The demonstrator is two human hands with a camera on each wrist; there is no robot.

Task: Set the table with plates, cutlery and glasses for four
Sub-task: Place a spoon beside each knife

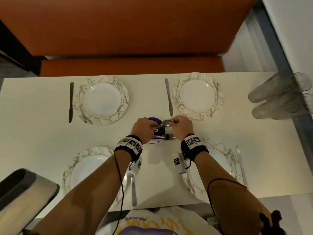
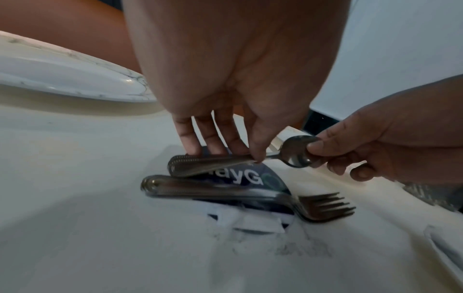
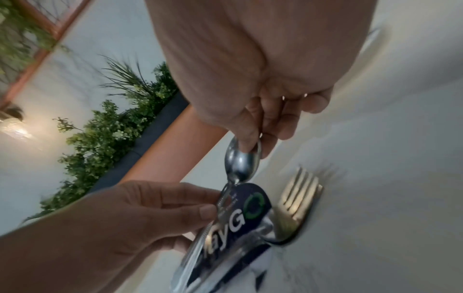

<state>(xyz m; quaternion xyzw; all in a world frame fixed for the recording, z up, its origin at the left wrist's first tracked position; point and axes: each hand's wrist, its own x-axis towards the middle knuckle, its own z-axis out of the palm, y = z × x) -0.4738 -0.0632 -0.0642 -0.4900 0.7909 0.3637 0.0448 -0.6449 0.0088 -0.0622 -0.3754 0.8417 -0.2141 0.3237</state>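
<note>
At the middle of the white table (image 1: 33,133), my left hand (image 1: 149,126) grips the ribbed handles of stacked spoons (image 2: 213,164). My right hand (image 1: 174,123) pinches the spoon bowl (image 3: 241,160) between thumb and fingers. Just below them, stacked forks (image 2: 250,196) lie on a round purple label (image 1: 158,128). Four marble-rimmed plates stand at far left (image 1: 101,100), far right (image 1: 198,97), near left (image 1: 84,168) and near right (image 1: 221,160), the last partly hidden by my arm. A knife lies beside each: (image 1: 71,102), (image 1: 168,97), (image 1: 133,189), (image 1: 241,165).
Several clear glasses (image 1: 277,97) stand grouped at the table's right end, by a grey window frame. An orange bench (image 1: 128,67) runs along the far edge. A chair back (image 1: 22,189) rises at the near left corner.
</note>
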